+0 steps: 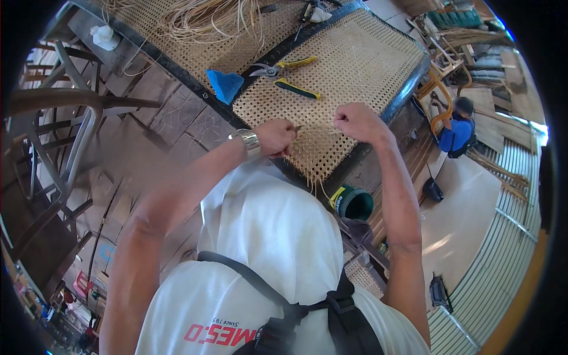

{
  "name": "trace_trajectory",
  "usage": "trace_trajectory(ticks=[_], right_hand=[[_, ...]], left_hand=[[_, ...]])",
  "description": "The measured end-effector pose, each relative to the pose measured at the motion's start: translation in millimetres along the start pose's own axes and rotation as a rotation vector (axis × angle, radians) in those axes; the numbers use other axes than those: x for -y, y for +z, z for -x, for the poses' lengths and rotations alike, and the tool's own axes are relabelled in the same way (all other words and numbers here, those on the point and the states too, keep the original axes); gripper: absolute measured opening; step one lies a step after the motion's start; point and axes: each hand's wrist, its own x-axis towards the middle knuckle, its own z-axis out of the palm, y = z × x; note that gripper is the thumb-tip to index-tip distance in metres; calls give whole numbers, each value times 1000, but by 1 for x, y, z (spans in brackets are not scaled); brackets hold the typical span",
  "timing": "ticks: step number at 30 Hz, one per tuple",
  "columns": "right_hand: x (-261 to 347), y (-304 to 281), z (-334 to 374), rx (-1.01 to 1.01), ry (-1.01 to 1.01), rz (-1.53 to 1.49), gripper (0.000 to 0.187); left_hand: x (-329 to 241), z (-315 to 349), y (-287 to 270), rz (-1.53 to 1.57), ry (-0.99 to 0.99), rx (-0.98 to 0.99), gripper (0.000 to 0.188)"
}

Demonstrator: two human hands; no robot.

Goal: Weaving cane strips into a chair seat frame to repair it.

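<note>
A woven cane panel [355, 56] in a dark frame lies in front of me, with loose strand ends [315, 179] hanging at its near corner. My left hand [275, 137], a metal band at its wrist, is closed over the panel's near left part. A small dark tip shows at its fingers; what it belongs to is hidden. My right hand [359, 121] is closed in a pinch just above the weave to the right, perhaps on a thin pale strand too fine to make out. Beyond the hands, pruning shears [269, 70] with yellow and dark handles lie spread on the cane.
A blue wedge-shaped piece [225, 86] rests on the frame's left edge. Coiled cane strands [207, 21] lie farther off. A dark green bucket [357, 205] stands at the near corner. Wooden chair frames [77, 106] crowd the left. Another person [457, 131] in blue sits at right.
</note>
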Motion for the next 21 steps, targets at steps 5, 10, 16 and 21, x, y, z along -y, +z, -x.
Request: trace_trajectory(ticks=[5,10,16,21], right_hand=[[2,1,4,18,44,13,16],[11,0,11,-88,68,-13,16],[18,-4,14,-154,60,-50,17],[9,-2,5,-80,45,-22,18]], left_hand=[[-5,-14,19,198,-36,109,24],[-14,-31,13,-81,25,124,19],[-35,-45,4,-131,-129,206,19],[-41,-60,20,-210,-137,103,23]])
